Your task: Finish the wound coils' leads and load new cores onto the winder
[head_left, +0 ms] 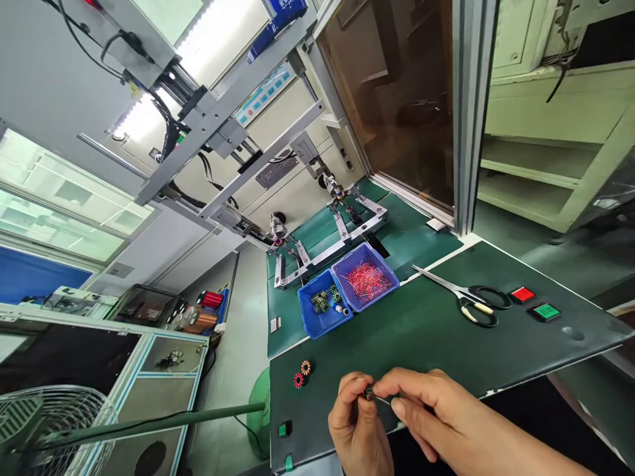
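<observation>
My left hand pinches a small dark stator core between thumb and fingertips, just above the front of the bench. Most of the core is hidden by the fingers. Coming from the right, my right hand is closed with its fingertips by the core. A thin pale wire runs from the core to the right thumb and fingers. To the left on the green mat lie two wound stators, an orange one and a red one.
Behind my hands stand a blue bin with dark cores and a bin of red wire pieces. Black-handled scissors lie right, beside red and green buttons. A metal machine fixture stands behind the bins.
</observation>
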The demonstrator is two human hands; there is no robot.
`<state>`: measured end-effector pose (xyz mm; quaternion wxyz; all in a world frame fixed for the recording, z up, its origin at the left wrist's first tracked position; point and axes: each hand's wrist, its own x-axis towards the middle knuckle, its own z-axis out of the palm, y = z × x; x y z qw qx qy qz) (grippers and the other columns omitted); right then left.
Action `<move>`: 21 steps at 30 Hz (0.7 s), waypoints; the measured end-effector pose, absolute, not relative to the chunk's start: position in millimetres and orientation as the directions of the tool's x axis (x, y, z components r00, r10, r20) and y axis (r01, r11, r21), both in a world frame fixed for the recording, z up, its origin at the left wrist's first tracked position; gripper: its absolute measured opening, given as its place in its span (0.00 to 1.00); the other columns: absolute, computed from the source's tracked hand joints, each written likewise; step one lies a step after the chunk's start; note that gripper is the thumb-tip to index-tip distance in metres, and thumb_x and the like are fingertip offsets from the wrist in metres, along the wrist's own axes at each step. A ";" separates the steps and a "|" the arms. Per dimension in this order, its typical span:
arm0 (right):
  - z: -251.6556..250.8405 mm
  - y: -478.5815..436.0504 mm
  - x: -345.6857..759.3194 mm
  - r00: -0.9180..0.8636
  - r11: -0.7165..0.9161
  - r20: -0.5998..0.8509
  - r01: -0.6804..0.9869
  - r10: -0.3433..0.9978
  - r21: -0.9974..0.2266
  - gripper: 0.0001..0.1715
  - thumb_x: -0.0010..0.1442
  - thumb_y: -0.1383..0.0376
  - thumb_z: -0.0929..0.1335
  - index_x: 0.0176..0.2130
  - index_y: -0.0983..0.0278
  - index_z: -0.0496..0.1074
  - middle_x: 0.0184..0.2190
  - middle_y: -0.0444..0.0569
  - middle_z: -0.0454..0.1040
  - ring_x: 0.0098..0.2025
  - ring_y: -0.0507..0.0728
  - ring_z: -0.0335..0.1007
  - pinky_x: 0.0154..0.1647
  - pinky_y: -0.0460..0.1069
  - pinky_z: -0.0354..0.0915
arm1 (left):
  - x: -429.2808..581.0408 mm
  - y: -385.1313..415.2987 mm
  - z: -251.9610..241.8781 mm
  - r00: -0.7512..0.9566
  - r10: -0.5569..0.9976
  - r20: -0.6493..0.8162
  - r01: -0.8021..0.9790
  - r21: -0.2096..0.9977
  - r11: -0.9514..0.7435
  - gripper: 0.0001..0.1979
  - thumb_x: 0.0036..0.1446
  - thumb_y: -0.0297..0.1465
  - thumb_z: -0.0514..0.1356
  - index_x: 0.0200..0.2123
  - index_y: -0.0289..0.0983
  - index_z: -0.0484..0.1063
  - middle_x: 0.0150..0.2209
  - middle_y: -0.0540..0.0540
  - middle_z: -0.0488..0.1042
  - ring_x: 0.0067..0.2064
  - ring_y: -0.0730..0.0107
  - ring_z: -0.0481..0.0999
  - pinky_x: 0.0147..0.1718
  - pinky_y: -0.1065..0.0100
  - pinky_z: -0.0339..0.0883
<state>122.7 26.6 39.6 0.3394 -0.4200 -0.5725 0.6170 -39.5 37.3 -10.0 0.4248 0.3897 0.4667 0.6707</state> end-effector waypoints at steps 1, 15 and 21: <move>40.6 26.9 122.2 -0.412 -0.116 -0.130 0.059 0.902 -0.991 0.20 0.70 0.57 0.56 0.48 0.60 0.73 0.19 0.39 0.63 0.27 0.53 0.64 0.38 0.50 0.62 | -38.8 36.9 -10.8 -0.351 0.933 0.083 -0.242 0.954 -0.177 0.11 0.40 0.38 0.77 0.30 0.45 0.84 0.30 0.47 0.81 0.32 0.69 0.81 0.33 0.72 0.76; 28.3 25.3 117.0 -0.332 0.020 -0.044 0.187 0.942 -0.982 0.20 0.69 0.59 0.59 0.56 0.52 0.69 0.24 0.41 0.71 0.32 0.56 0.68 0.40 0.51 0.65 | -36.3 28.7 -20.4 -0.167 0.942 -0.292 -0.604 0.786 0.136 0.15 0.43 0.38 0.76 0.36 0.44 0.82 0.32 0.48 0.81 0.32 0.71 0.81 0.31 0.75 0.75; 30.4 27.6 115.8 -0.348 0.024 -0.033 0.159 0.937 -0.987 0.20 0.70 0.60 0.58 0.55 0.52 0.70 0.23 0.40 0.69 0.28 0.53 0.69 0.39 0.50 0.65 | -37.5 27.8 -24.3 -0.095 0.955 -0.282 -0.648 0.746 0.156 0.14 0.47 0.39 0.74 0.39 0.46 0.81 0.32 0.50 0.80 0.30 0.72 0.79 0.34 0.70 0.76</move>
